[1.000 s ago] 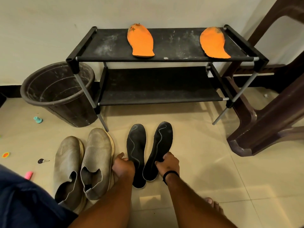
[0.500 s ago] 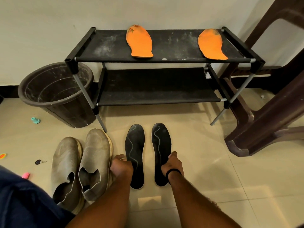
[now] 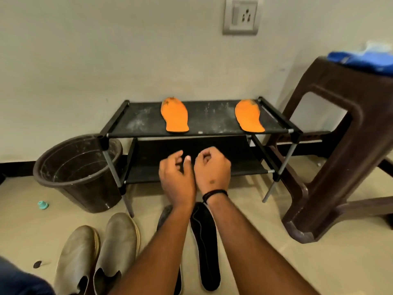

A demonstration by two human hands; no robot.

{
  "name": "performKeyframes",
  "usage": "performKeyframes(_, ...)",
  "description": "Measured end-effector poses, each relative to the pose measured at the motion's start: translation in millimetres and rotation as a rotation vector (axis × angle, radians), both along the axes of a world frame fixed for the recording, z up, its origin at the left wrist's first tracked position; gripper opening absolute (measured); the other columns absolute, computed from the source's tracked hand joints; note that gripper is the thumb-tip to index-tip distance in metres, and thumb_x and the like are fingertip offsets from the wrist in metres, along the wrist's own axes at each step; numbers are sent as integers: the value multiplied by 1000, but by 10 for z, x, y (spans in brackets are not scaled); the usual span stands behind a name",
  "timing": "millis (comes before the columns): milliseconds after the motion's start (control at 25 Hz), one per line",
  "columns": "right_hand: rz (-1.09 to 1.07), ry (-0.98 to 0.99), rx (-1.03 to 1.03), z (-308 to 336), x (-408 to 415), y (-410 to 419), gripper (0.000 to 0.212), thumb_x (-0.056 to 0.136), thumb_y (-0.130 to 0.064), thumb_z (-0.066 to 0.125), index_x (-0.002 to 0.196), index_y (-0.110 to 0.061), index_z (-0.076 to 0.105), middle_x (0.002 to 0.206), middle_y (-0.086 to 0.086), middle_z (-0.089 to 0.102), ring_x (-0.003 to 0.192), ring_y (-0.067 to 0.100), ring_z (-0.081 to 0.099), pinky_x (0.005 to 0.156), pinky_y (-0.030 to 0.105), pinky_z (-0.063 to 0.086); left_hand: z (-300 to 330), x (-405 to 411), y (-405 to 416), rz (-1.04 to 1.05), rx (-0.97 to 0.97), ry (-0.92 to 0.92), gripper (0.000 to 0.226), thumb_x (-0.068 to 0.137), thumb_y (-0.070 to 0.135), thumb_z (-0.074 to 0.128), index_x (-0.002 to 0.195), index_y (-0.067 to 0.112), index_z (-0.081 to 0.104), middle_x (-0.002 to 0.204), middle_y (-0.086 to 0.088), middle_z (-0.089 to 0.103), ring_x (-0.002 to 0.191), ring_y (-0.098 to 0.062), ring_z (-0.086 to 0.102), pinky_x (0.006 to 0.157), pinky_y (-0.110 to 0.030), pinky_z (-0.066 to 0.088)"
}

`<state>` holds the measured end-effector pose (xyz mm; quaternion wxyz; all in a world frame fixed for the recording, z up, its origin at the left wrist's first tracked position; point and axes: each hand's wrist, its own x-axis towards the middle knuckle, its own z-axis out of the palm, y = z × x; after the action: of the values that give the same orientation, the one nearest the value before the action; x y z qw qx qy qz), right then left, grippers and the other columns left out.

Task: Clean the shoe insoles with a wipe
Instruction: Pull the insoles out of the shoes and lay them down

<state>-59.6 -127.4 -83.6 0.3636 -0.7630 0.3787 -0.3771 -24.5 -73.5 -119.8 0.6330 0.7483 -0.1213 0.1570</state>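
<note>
Black insoles (image 3: pixel 205 241) lie below the rack (image 3: pixel 200 133); left hand (image 3: pixel 176 179), right hand (image 3: pixel 212 169) loosely curled, empty; no wipe visible, risk stepping on them

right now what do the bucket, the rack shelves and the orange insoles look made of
Bucket: likely moulded plastic, dark brown, semi-glossy, scuffed pale inside.
Rack shelves: seemingly black fabric stretched between grey metal tubes, matte, dusted white.
Orange insoles: probably foam, matte, with dark stains at the far tip.
</note>
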Motion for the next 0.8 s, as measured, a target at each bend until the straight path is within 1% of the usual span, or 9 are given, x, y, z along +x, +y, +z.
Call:
performKeyframes(80,-16,-101,-137,490,108,-237,11,87,-28,56,81,-22,64,81,-1,67,81,21,62,68,35,53,543,147,-151,6,86,-233,21,90,25,68,110,21,68,107,-1,58,96,-20,56,82,-32,47)
performKeyframes(160,-65,-11,-304,826,137,-567,12,86,-28,57,89,-21,66,94,3,65,96,25,57,80,36,48,975,354,-232,15,338,-313,26,86,18,68,112,23,68,117,-6,57,107,-26,53,87,-39,44)
performKeyframes(240,-148,268,-416,983,89,-991,23,85,-31,59,104,-22,66,114,9,59,111,32,48,92,40,43,1229,694,-246,-53,696,-239,36,85,18,66,120,22,65,128,-12,54,117,-33,51,92,-43,44)
performKeyframes(320,-206,509,-377,992,-24,-1400,35,84,-32,60,116,-21,62,124,16,51,116,38,43,95,44,42,1335,1011,-210,-126,975,-86,50,83,36,69,129,19,58,132,-16,54,120,-37,51,93,-44,46)
performKeyframes(440,-218,587,-143,795,-154,-1724,37,84,-32,59,119,-22,63,127,18,54,118,41,39,98,46,40,1233,1204,-217,-152,1175,69,60,83,58,64,126,16,58,129,-13,58,117,-36,56,91,-43,45)
performKeyframes(560,-193,524,-113,603,-108,-1721,33,90,-32,55,119,-22,65,125,14,60,120,38,41,101,45,39,1176,1226,-325,-109,1218,71,55,85,58,64,124,19,60,130,-12,58,120,-36,55,99,-47,40)
performKeyframes(680,-228,390,-144,621,-55,-1681,29,90,-17,57,116,-24,66,119,8,64,119,34,43,101,43,38,1187,1241,-359,-122,1159,93,47,86,41,68,128,22,59,133,-11,58,122,-35,54,102,-49,38)
performKeyframes(760,-240,193,-77,622,-66,-1657,28,87,-8,57,108,-22,69,112,5,66,114,31,51,97,42,45,1154,1205,-351,-100,1014,4,35,89,27,64,124,20,62,125,-12,62,116,-35,58,94,-44,42)
performKeyframes(800,-230,50,12,601,-91,-1656,29,85,-3,55,104,-19,70,110,5,68,107,28,58,93,41,50,1137,1147,-354,-101,877,-49,29,90,21,61,119,19,64,122,-11,63,113,-35,59,90,-42,44)
